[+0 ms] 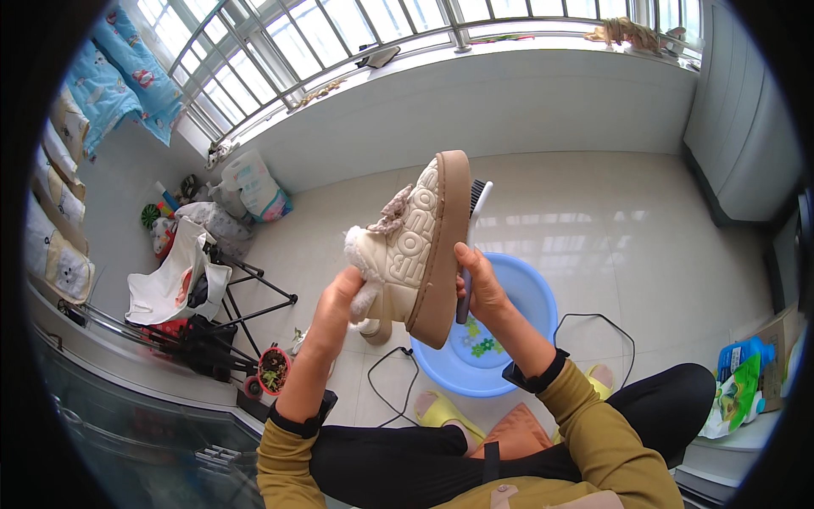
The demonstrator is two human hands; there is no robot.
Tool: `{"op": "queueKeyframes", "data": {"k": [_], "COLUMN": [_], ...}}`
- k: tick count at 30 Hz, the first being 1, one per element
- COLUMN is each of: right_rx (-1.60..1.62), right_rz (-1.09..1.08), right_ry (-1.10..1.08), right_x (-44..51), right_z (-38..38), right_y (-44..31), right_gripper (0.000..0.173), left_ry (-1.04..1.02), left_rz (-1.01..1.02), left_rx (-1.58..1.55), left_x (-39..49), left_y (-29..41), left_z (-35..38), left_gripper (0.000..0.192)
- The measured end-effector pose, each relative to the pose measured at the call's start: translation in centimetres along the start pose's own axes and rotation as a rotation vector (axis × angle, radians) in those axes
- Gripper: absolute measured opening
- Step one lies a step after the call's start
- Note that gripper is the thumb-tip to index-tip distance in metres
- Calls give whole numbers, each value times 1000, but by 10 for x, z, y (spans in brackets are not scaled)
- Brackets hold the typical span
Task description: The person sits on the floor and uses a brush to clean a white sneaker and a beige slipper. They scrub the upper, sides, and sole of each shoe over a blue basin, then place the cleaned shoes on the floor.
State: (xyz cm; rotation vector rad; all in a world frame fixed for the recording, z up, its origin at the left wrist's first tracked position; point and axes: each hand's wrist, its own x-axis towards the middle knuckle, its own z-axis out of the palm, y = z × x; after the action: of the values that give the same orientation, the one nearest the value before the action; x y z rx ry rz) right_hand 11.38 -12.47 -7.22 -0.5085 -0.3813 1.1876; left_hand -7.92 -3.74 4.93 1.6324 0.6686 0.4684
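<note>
A cream, fur-lined shoe [407, 248] with a thick tan sole and a bow is held up on its side at the middle of the view. My left hand [340, 299] grips its furry heel opening. In my right hand [481, 280] is a scrubbing brush [474, 235] with a light handle and dark bristles, close against the sole; whether the bristles touch it is hidden. Below lies a blue plastic basin [439, 362] with a flower pattern inside. Another tan-soled shoe [375, 332] is partly hidden behind the held one.
A potted plant [274, 370] and a folding-frame chair [184, 280] stand on the left. Bags [254, 184] lie by the wall. Thin black cord-like loops [594, 315] flank the basin. Bottles and a green pack [738, 394] are at right. My feet wear yellow slippers [445, 413].
</note>
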Motion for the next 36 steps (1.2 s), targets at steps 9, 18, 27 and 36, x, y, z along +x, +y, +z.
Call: {"op": "queueKeyframes", "data": {"k": [9, 18, 27, 36], "right_rx": [-299, -677, -1311, -1690], "right_rz": [-9, -360, -428, -469], "right_ry": [110, 81, -152, 310], "right_x": [-12, -25, -56, -4], "right_z": [16, 28, 43, 22], "right_y": [-4, -10, 18, -20], "right_gripper": [61, 38, 29, 30], "left_ry": [-43, 143, 558, 200], "left_rz": [-108, -48, 128, 12], "left_rx": [-12, -500, 121, 30], "left_x": [-3, 13, 19, 3], "left_y": [-16, -29, -51, -43], "left_z": [23, -15, -46, -39], "left_gripper": [53, 42, 23, 31]}}
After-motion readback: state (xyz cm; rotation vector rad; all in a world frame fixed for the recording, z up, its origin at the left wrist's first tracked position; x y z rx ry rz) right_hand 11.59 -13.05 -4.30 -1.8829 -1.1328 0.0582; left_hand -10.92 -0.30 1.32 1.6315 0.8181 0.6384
